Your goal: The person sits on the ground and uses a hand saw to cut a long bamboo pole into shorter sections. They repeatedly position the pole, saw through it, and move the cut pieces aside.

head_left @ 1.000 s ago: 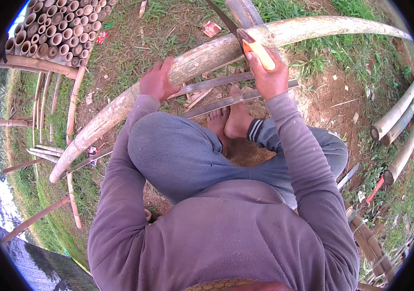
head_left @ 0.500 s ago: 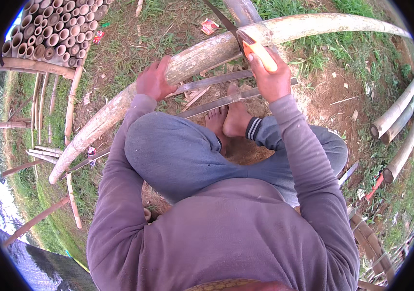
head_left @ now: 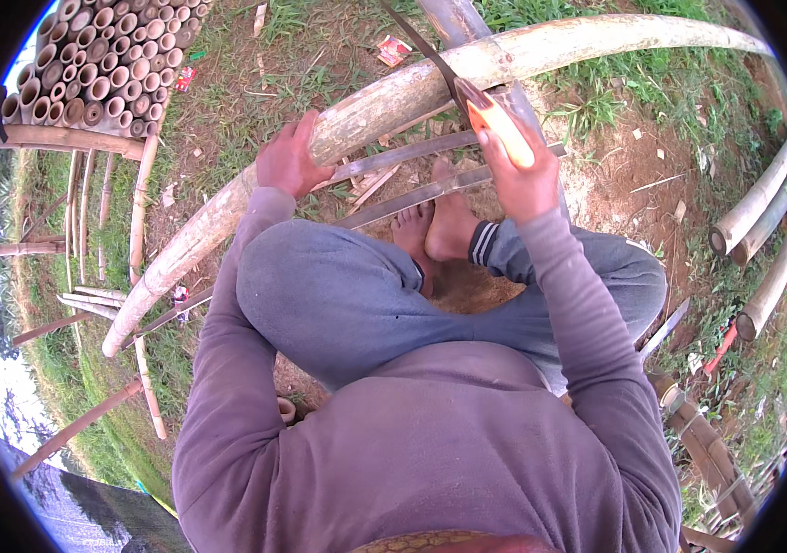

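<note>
A long pale bamboo pole [head_left: 389, 103] curves across in front of my crossed legs. My left hand [head_left: 288, 158] is wrapped over it left of the middle, with the thumb on the near side. My right hand [head_left: 524, 180] is closed round the light orange handle of a handsaw [head_left: 507, 132]. The saw's dark, narrow blade lies across the pole and points away to the upper left. Whether its teeth sit in a cut cannot be made out. Beneath the pole, near the saw, a grey support post [head_left: 452, 20] shows.
Thin slats [head_left: 412, 200] run beside my bare feet. Cut bamboo tubes [head_left: 99, 69] are stacked at the far left, above a bamboo frame [head_left: 138, 217]. Several poles [head_left: 762, 198] lie at the right, near a red object [head_left: 722, 348] and a flat blade-like strip [head_left: 665, 329].
My right hand has drawn the saw toward me and slightly right, so its handle stands farther from the pole. My left hand keeps its place on the pole.
</note>
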The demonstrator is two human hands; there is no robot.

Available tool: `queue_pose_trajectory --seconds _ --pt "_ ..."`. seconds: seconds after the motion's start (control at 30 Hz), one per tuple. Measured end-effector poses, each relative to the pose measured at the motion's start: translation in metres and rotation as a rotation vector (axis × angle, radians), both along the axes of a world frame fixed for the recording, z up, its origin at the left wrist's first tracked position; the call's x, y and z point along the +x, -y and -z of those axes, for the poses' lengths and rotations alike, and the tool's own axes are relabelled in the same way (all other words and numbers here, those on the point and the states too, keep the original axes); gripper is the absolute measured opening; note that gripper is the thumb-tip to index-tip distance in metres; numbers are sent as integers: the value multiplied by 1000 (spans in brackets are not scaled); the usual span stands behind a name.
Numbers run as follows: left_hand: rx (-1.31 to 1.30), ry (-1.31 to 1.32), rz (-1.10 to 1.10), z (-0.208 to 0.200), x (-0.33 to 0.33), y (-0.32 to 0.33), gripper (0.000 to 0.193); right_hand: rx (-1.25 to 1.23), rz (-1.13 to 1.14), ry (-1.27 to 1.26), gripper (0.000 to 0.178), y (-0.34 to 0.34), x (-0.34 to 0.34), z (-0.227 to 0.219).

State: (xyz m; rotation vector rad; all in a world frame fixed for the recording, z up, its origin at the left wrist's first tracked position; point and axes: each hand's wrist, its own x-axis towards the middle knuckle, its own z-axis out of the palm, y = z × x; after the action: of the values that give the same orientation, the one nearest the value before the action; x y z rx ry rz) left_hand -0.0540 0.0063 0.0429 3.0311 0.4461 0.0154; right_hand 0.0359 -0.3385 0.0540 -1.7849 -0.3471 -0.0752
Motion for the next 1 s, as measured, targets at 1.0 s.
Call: queue_pose_trajectory --seconds 1.0 --pt "5 14 -15 7 -5 -6 98 -56 -85 -80 40 26 -14 -9"
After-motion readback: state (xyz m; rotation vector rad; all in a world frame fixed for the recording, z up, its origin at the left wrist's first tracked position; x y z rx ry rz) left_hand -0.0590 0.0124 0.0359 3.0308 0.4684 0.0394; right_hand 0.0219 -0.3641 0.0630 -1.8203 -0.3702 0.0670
